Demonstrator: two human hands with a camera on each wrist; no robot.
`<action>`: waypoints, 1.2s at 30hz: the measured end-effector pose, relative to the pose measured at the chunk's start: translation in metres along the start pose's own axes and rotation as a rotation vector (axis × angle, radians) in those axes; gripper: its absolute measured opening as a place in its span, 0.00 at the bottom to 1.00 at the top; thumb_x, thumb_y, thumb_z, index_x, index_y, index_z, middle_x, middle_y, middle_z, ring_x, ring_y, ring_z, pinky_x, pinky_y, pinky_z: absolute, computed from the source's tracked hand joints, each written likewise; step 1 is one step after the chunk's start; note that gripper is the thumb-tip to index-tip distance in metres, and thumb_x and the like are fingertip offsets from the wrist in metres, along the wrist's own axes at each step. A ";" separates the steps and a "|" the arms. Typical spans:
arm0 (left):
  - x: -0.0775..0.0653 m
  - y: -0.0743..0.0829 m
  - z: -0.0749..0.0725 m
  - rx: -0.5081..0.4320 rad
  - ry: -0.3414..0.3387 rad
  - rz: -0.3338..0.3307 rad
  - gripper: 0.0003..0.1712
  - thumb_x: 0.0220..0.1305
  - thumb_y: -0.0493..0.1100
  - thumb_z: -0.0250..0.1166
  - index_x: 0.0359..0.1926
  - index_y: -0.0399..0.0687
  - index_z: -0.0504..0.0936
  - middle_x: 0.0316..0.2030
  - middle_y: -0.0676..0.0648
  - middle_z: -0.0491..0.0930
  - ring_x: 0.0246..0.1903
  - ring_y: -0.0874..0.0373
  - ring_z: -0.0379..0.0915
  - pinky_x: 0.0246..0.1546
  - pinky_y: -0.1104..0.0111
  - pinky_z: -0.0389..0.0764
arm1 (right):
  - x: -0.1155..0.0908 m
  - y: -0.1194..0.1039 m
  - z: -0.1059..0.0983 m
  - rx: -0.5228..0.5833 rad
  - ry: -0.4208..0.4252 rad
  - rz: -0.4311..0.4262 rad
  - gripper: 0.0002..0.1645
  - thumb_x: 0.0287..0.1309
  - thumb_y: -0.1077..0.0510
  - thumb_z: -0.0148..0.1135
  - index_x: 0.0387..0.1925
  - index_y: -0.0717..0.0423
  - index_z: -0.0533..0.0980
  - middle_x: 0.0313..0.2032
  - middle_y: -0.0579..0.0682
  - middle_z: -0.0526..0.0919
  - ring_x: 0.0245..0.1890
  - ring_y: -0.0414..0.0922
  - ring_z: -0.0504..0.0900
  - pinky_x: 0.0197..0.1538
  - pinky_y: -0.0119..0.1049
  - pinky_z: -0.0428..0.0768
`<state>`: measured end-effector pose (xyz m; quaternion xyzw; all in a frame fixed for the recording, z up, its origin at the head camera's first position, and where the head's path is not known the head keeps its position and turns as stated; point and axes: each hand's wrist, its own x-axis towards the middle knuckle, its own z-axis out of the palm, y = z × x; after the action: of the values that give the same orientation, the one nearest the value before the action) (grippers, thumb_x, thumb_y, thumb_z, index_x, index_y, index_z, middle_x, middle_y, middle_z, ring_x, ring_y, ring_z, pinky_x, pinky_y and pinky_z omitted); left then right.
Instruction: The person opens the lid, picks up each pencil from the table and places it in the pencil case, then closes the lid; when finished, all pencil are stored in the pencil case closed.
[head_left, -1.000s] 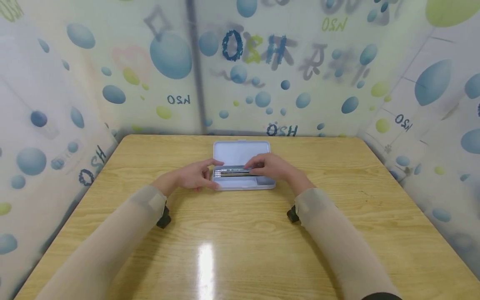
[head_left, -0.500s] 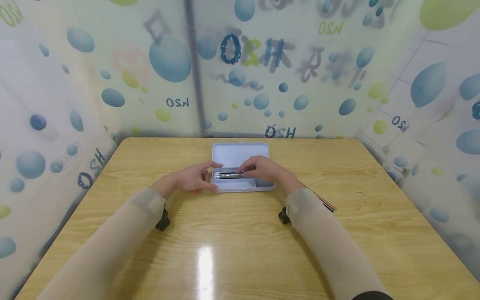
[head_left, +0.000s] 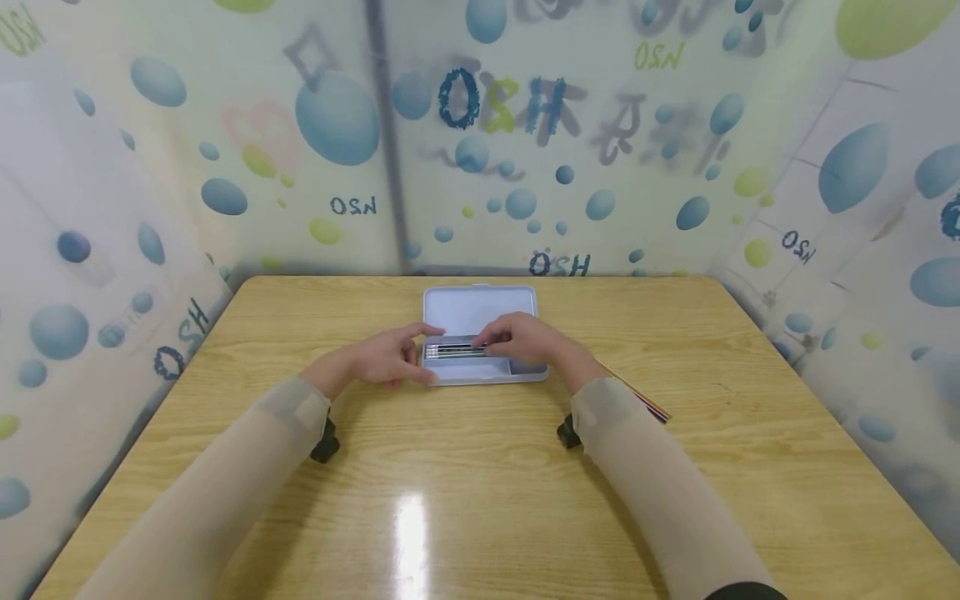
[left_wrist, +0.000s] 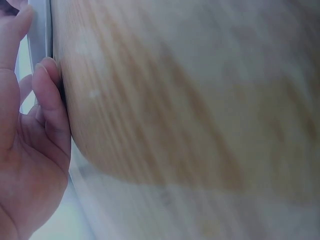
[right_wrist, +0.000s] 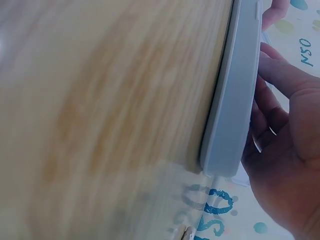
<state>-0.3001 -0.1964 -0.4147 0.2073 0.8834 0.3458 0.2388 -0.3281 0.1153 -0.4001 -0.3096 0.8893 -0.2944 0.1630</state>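
Bubble-print walls (head_left: 225, 167), wooden table (head_left: 480, 500) — both hands loosely touching pencils (head_left: 452, 351), tin (head_left: 480, 307).

Mirrored lettering on the bubble-print wall covering (head_left: 525, 150)

Behind the pencil case (head_left: 480, 304) we read reversed "OSH" and "OSN" prints: large above it, small just over the table edge, more to its left and right; the grey characters above stay illegible to us.

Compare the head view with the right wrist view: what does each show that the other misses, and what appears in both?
Only the head view shows the left hand at the case's left end, the dark pencils lying inside, and more pencils on the table behind the right sleeve. Only the right wrist view shows the case's outer side wall edge-on. Both show the pale blue case, the right hand and the wooden table.
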 end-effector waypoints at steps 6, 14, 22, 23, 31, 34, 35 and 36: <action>0.000 0.000 0.000 0.002 -0.001 -0.001 0.51 0.70 0.57 0.78 0.86 0.62 0.60 0.32 0.47 0.78 0.21 0.55 0.72 0.26 0.66 0.79 | -0.009 0.003 -0.004 0.071 0.029 -0.009 0.14 0.78 0.55 0.67 0.59 0.45 0.89 0.62 0.46 0.89 0.61 0.46 0.83 0.70 0.48 0.80; -0.002 0.003 0.001 -0.004 -0.002 0.010 0.52 0.71 0.56 0.77 0.86 0.60 0.59 0.33 0.46 0.78 0.21 0.55 0.71 0.26 0.66 0.78 | -0.040 0.010 -0.022 0.151 0.061 0.020 0.17 0.76 0.50 0.70 0.62 0.46 0.88 0.60 0.45 0.90 0.60 0.46 0.85 0.65 0.47 0.82; -0.003 0.001 0.001 0.002 -0.001 0.016 0.52 0.71 0.56 0.78 0.86 0.60 0.59 0.33 0.46 0.78 0.20 0.56 0.71 0.26 0.67 0.78 | -0.084 0.035 -0.043 0.171 0.100 0.083 0.19 0.76 0.50 0.70 0.62 0.50 0.88 0.61 0.51 0.90 0.52 0.48 0.83 0.54 0.42 0.82; -0.003 0.001 0.001 0.004 -0.001 0.014 0.52 0.71 0.56 0.78 0.86 0.60 0.59 0.34 0.46 0.78 0.20 0.56 0.71 0.26 0.67 0.77 | -0.089 0.040 -0.045 0.170 0.103 0.087 0.19 0.76 0.51 0.70 0.62 0.51 0.87 0.61 0.53 0.90 0.51 0.48 0.83 0.53 0.41 0.82; -0.002 0.000 0.001 0.008 0.001 0.012 0.52 0.71 0.56 0.78 0.87 0.60 0.59 0.35 0.45 0.79 0.21 0.56 0.71 0.26 0.66 0.79 | -0.130 0.079 -0.065 0.164 0.075 0.166 0.17 0.74 0.49 0.72 0.58 0.50 0.88 0.57 0.50 0.91 0.51 0.47 0.82 0.57 0.40 0.81; -0.002 0.001 0.002 0.011 0.003 0.015 0.52 0.71 0.56 0.78 0.87 0.60 0.59 0.34 0.45 0.79 0.21 0.56 0.71 0.26 0.66 0.79 | -0.143 0.092 -0.072 0.151 0.037 0.201 0.16 0.74 0.49 0.71 0.57 0.48 0.88 0.56 0.50 0.90 0.52 0.47 0.81 0.59 0.42 0.79; -0.002 0.002 0.002 0.012 0.003 0.014 0.52 0.71 0.56 0.78 0.87 0.59 0.59 0.34 0.45 0.79 0.21 0.56 0.71 0.26 0.66 0.79 | -0.147 0.096 -0.073 0.144 0.028 0.208 0.16 0.75 0.49 0.71 0.58 0.49 0.88 0.57 0.50 0.89 0.53 0.47 0.80 0.59 0.42 0.79; -0.002 0.002 0.002 0.014 0.004 0.013 0.52 0.71 0.56 0.78 0.87 0.60 0.59 0.35 0.45 0.79 0.22 0.56 0.71 0.27 0.66 0.79 | -0.150 0.099 -0.075 0.141 0.019 0.214 0.16 0.75 0.50 0.70 0.58 0.49 0.88 0.57 0.50 0.89 0.54 0.48 0.80 0.61 0.43 0.78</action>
<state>-0.2973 -0.1948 -0.4139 0.2140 0.8849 0.3417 0.2333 -0.2954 0.3069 -0.3878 -0.1978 0.8960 -0.3400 0.2062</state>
